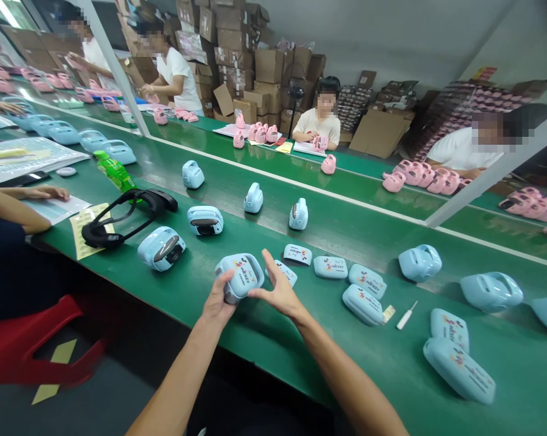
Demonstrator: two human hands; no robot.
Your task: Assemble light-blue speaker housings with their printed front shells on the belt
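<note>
A light blue case with a Mickey print and a raised handle (241,276) is held over the near edge of the green table. My left hand (219,298) grips its lower left side, thumb on the printed face. Just right of the case, my right hand (278,287) has its thumb and fingers spread apart, the thumb tip close to the lower right edge; whether it touches is unclear. Behind my right hand lies a printed blue panel (286,274), partly covered. More printed panels (330,267) lie to the right, beside a white screwdriver (406,315).
Blue cases (161,248) stand at the left and along the belt (364,236). A black headset (123,224) and a green bottle (114,171) are at the left, near another person's arm (14,206). Across the belt, people work with pink cases (328,164).
</note>
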